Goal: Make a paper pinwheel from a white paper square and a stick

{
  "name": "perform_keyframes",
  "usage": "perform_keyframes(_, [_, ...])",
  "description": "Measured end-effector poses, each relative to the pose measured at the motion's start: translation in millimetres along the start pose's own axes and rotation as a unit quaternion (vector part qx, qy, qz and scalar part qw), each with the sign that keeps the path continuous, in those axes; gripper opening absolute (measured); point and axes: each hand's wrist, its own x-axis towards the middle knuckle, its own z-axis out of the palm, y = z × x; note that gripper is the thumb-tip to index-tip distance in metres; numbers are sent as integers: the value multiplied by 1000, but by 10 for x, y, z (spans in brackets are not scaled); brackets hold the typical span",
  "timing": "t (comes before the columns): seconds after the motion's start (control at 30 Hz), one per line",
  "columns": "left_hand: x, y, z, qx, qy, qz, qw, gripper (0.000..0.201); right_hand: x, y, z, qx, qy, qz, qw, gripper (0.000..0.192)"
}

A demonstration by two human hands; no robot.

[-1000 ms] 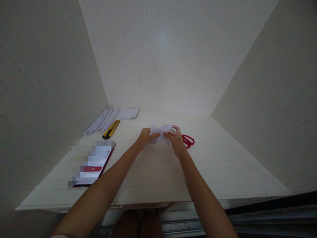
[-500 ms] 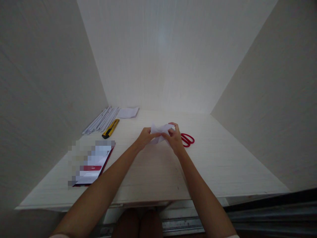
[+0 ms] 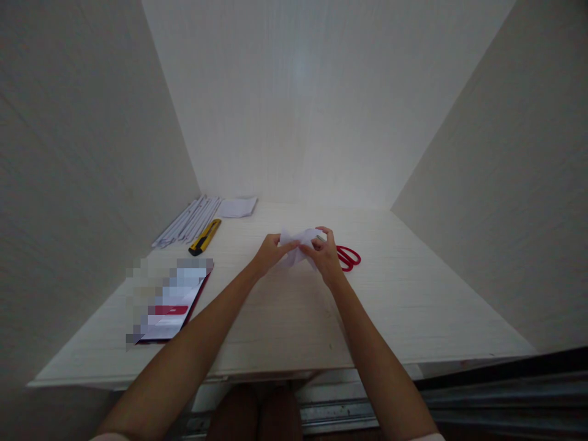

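Observation:
A small sheet of white paper (image 3: pixel 298 239), creased and partly folded, is held just above the middle of the white table (image 3: pixel 285 312). My left hand (image 3: pixel 269 254) pinches its left edge. My right hand (image 3: pixel 325 257) grips its right side with the fingers curled over the top. Red-handled scissors (image 3: pixel 348 257) lie on the table right behind my right hand, their blades hidden by the hand and the paper.
A yellow utility knife (image 3: pixel 205 237) lies at the back left beside several rolled white paper strips (image 3: pixel 186 222) and a folded white sheet (image 3: pixel 237 208). A booklet with a red band (image 3: pixel 171 306) rests near the left front edge. Walls enclose three sides.
Both hands stayed in place with the paper; my right fingers shifted over the paper's top edge and the fingertips of the two hands came closer together.

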Motion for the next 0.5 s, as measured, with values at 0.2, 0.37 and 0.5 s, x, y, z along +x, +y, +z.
perform_keyframes(0.2, [23, -30, -1, 35, 6, 4, 999, 29, 7, 9, -7, -13, 5, 2, 1000, 55])
perform_keyframes(0.37, [29, -35, 2, 41, 5, 4, 999, 29, 8, 23, -12, -12, 2, 7, 1000, 55])
perform_keyframes(0.5, [27, -25, 3, 51, 7, 3, 999, 28, 4, 30, -13, -10, -1, 6, 1000, 56])
